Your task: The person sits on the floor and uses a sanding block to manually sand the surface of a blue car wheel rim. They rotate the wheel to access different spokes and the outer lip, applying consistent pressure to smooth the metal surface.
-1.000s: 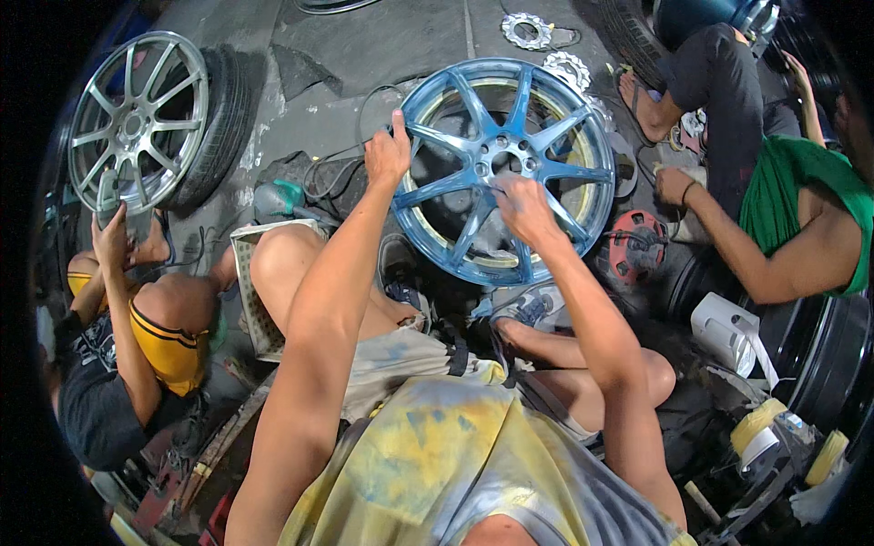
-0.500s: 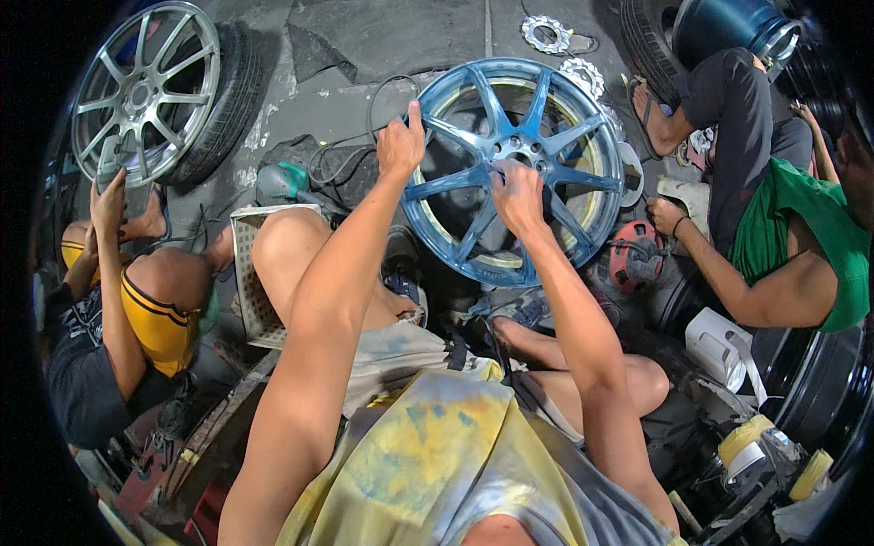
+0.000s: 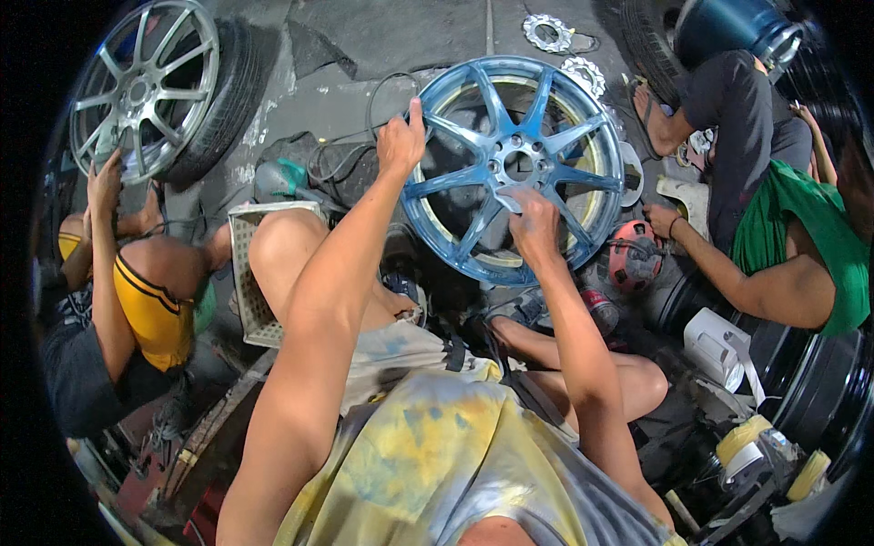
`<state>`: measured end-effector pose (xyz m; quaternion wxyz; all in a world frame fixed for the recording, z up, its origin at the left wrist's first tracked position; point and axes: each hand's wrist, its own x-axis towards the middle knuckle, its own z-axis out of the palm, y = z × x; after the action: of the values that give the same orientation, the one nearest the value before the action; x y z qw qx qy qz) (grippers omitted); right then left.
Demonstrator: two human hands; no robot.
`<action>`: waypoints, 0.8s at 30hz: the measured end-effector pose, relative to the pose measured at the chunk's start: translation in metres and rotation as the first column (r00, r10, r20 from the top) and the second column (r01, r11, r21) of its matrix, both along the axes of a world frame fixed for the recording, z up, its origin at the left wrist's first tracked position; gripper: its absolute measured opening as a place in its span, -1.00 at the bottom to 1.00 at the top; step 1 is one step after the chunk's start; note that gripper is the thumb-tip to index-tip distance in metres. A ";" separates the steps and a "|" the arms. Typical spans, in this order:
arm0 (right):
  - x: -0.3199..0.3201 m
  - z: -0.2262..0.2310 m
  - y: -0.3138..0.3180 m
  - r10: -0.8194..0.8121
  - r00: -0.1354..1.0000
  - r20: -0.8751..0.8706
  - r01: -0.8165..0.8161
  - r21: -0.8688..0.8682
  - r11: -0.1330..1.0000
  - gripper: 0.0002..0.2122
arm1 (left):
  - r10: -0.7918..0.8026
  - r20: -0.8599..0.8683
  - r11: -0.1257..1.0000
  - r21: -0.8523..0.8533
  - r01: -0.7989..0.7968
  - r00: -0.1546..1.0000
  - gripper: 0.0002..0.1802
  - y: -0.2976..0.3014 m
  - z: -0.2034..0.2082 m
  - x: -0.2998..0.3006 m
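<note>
A blue alloy wheel rim (image 3: 564, 175) with several spokes stands tilted in front of me, its paint streaked with pale, dusty patches. My left hand (image 3: 402, 144) is closed on its left edge, thumb pointing up along the lip. Just below the hub, my right hand (image 3: 535, 223) pinches a small, flat grey piece of what looks like sandpaper (image 3: 510, 200). The fingers are curled over a lower spoke, and part of the piece is hidden beneath them.
At left, a person holds a tool against a silver wheel rim (image 3: 138, 91) beside a tyre (image 3: 232, 105). A person in green (image 3: 797, 246) sits at right. Nearby are a perforated crate (image 3: 244, 273), a teal power tool (image 3: 280, 178), a cable (image 3: 370, 105) and a red round object (image 3: 635, 258).
My right hand has moved from the hub down and slightly right, showing more of the grey piece. My left hand stays on the rim. At left, the person's hands have shifted slightly.
</note>
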<state>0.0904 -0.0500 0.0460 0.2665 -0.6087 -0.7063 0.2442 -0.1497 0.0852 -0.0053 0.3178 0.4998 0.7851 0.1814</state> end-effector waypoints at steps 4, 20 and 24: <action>-0.024 -0.013 0.023 -0.192 0.980 0.048 0.194 -0.042 0.980 -0.77 | 0.031 0.027 0.999 0.040 -0.032 0.999 0.08 0.002 0.003 0.004; 0.008 0.000 0.017 0.064 0.990 0.123 -0.053 -0.093 0.994 -0.74 | 0.032 0.016 0.999 0.034 -0.032 0.999 -0.04 0.004 -0.001 0.001; 0.003 -0.013 -0.008 0.054 0.975 0.213 -0.064 0.039 0.997 -0.55 | 0.022 0.040 1.000 0.012 -0.022 0.999 -0.04 0.000 0.001 0.002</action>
<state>0.0935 -0.0578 0.0331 0.1959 -0.6038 -0.7538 0.1697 -0.1480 0.0849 -0.0043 0.3283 0.4893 0.7828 0.1999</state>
